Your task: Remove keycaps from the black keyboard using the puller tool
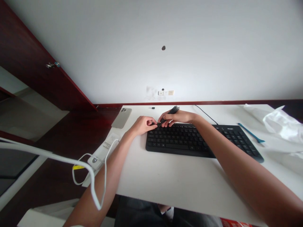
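Well, I am far away and look down through the head camera. The biggest thing is one white desk [165, 186], and one dark red cupboard door [40, 53] stands well past the left hand. One black keyboard [180, 142] lies right under both hands, with one thin black wire [205, 114] going off past the right hand. Far to the right of that hand is one white plastic bag [281, 123], and one blue tool [251, 132] lies nearer, by the keyboard. To the left of the left hand lie one phone [121, 117], one white box [106, 148] and one white cord [105, 179]. I guess they sit off to the side to leave the hands room.

Both hands are together, just over the top edge of the keyboard. The right hand [176, 117] is shut on one small black stick [174, 110], and the left hand [143, 124] pinches its low end. I guess two hands hold it so it won't slip. I can't tell just what it is. One tiny black bit [153, 107] sits on the desk just past the fingers.
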Demonstrator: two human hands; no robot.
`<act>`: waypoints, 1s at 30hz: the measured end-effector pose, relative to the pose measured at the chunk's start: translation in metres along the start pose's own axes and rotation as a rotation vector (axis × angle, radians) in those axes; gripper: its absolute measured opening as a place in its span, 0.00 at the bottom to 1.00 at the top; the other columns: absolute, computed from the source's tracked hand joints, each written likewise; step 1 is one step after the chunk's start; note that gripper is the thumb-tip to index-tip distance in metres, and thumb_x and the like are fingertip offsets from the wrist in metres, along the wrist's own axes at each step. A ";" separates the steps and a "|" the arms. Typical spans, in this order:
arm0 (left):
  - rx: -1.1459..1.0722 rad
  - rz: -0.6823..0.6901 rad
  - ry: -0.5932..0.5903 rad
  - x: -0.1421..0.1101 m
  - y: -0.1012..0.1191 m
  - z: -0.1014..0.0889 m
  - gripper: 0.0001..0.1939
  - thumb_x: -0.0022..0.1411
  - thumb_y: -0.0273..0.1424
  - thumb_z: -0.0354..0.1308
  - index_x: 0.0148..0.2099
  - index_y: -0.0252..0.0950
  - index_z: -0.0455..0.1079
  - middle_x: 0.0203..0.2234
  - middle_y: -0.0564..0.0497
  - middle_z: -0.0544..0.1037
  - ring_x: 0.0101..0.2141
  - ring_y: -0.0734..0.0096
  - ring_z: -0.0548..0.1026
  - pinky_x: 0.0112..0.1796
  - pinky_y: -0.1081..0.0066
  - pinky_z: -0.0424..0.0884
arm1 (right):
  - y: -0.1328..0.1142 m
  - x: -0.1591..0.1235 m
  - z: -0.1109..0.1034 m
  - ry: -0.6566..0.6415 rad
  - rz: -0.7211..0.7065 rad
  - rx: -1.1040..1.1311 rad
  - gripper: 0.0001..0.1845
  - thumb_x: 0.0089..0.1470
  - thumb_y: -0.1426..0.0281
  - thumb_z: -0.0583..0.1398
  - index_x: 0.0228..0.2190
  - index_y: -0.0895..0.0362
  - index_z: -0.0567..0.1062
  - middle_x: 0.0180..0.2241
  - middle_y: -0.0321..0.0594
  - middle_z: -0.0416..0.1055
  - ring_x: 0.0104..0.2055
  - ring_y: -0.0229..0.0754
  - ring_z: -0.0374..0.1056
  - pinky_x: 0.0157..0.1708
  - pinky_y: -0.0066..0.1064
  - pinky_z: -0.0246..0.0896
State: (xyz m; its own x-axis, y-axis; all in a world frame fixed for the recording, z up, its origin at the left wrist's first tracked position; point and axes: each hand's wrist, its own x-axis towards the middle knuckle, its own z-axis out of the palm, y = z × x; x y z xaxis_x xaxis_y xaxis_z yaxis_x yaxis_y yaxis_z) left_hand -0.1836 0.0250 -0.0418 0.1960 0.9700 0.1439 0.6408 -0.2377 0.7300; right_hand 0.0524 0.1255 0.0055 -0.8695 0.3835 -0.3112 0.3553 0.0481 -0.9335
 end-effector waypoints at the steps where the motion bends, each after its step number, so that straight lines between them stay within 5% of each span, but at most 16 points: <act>1: 0.011 0.003 0.006 0.000 0.001 0.000 0.12 0.59 0.39 0.65 0.37 0.35 0.80 0.19 0.59 0.60 0.23 0.77 0.56 0.27 0.73 0.53 | 0.001 0.000 0.000 0.003 0.003 0.020 0.21 0.62 0.54 0.61 0.46 0.58 0.80 0.41 0.47 0.81 0.43 0.42 0.77 0.42 0.28 0.73; 13: -0.061 -0.014 -0.034 0.001 -0.001 -0.001 0.14 0.60 0.40 0.63 0.41 0.34 0.80 0.21 0.56 0.67 0.24 0.75 0.62 0.27 0.74 0.57 | 0.010 0.016 0.009 0.184 0.072 0.290 0.14 0.60 0.64 0.62 0.40 0.64 0.80 0.36 0.54 0.82 0.40 0.48 0.81 0.44 0.33 0.78; 22: -0.004 0.017 -0.040 0.002 -0.003 -0.004 0.07 0.58 0.32 0.60 0.37 0.36 0.77 0.26 0.54 0.74 0.25 0.74 0.65 0.28 0.73 0.61 | -0.038 0.003 0.052 0.365 0.090 -0.157 0.13 0.56 0.61 0.67 0.31 0.59 0.81 0.31 0.45 0.81 0.34 0.46 0.80 0.39 0.33 0.79; 30: 0.021 -0.003 -0.037 0.000 0.003 0.001 0.13 0.57 0.39 0.65 0.41 0.37 0.76 0.25 0.57 0.68 0.24 0.75 0.62 0.27 0.73 0.57 | -0.028 0.008 0.040 0.312 0.104 0.151 0.11 0.58 0.67 0.64 0.27 0.61 0.79 0.31 0.50 0.81 0.35 0.47 0.80 0.41 0.32 0.80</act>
State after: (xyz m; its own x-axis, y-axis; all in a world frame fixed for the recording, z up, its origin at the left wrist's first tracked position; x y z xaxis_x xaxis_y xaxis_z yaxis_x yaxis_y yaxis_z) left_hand -0.1810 0.0246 -0.0397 0.2209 0.9683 0.1163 0.6566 -0.2358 0.7164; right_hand 0.0218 0.0903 0.0218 -0.6767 0.6431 -0.3585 0.3618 -0.1336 -0.9226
